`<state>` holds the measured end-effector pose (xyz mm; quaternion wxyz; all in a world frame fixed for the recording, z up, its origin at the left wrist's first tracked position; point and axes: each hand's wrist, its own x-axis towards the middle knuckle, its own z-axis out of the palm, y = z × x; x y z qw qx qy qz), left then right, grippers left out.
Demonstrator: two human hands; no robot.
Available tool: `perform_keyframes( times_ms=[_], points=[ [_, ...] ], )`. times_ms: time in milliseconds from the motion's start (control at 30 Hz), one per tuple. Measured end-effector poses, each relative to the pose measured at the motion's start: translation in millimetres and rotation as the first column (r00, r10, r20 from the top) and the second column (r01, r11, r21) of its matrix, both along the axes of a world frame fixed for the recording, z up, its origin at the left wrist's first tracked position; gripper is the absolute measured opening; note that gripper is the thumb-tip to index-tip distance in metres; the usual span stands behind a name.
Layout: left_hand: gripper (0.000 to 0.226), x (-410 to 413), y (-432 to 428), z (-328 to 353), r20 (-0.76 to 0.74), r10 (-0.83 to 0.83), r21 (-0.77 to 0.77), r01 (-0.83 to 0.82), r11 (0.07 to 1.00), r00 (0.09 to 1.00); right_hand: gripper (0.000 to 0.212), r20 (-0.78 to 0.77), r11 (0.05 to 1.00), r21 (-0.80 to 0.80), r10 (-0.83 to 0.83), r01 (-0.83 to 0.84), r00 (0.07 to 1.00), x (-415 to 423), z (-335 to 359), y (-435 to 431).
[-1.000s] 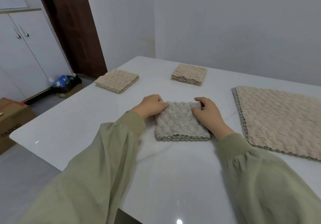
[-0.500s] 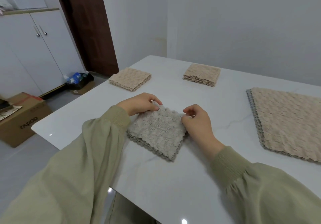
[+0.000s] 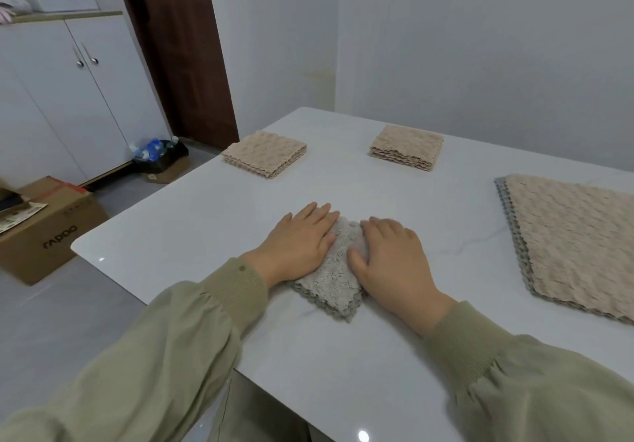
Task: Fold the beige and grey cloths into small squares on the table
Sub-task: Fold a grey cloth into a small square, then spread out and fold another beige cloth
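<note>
while both hands lie flat near the middle of the frame, the folded grey cloth (image 3: 327, 285) sits beneath them on the white table (image 3: 192, 232), turned so that 1 corner points toward the lower edge of the frame. the left hand (image 3: 302, 242) presses on the cloth's left part, fingers straight and close together, released and gripping nothing. the right hand (image 3: 394, 260) presses on the cloth's right part, its fingers likewise extended, a little blurred at the tips, with the thumb lying across the grey pile. only a strip of cloth between the 2 hands and the wavy-edged lower corner show; the rest is hidden under the palms. olive sleeves (image 3: 206, 332) cover both arms down to the wrists.

farther up the table lie 2 folded pieces, well apart from each other: the left beige square (image 3: 264, 155) above and left of the hands, near the table's left edge, and the right beige square (image 3: 406, 146) above and right of them. at the right edge of the frame a stack of unfolded cloths (image 3: 576, 239) lies flat, beige on top, with grey edges showing beneath along its left side, apart from the right hand.

off the table, at the left of the frame, a cardboard box (image 3: 51, 235) stands on the floor, with a white cabinet (image 3: 68, 91) and a brown door (image 3: 182, 47) in the upper left.
</note>
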<state>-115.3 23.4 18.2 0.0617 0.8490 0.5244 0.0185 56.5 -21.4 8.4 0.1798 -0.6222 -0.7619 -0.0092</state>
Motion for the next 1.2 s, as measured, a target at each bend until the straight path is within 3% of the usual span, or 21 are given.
perform_keyframes(
  times_ms=[67, 133, 267, 400, 700, 900, 1200],
  points=[
    [0.053, 0, -1, -1, -0.005, 0.001, -0.027, -0.001, 1.000, 1.000, 0.090, 0.104, 0.990, -0.143, 0.021, -0.006, 0.994, -1, -4, -2],
    [0.053, 1, 2, 4, -0.043, -0.001, -0.036, -0.001, 0.999, 0.999, 0.093, 0.082, 0.990, -0.141, 0.015, -0.003, 0.997, 1, -6, 3],
    [0.051, 11, 10, 26, -0.021, 0.004, -0.010, -0.004, 1.000, 1.000, 0.082, -0.045, 0.999, -0.030, -0.045, 0.043, 0.998, 11, 1, 10],
    [0.050, 39, 9, 38, 0.014, -0.009, 0.013, 0.008, 1.000, 1.000, 0.051, -0.067, 0.992, 0.019, -0.125, 0.126, 0.990, 32, 5, 8],
    [0.041, 122, -7, 44, 0.024, 0.020, 0.109, -0.023, 0.994, 0.999, 0.049, -0.055, 0.940, 0.102, -0.322, 0.326, 0.945, 100, 8, -14],
    [0.032, 201, -7, 28, 0.074, 0.124, 0.090, -0.131, 0.987, 0.989, 0.052, 0.121, 0.873, -0.001, -0.484, 0.488, 0.867, 159, 9, -5],
    [0.047, 245, 5, -9, 0.090, 0.194, -0.035, -0.192, 0.981, 0.977, 0.053, 0.180, 0.834, -0.225, -0.472, 0.504, 0.863, 206, 3, 21]
  ],
)
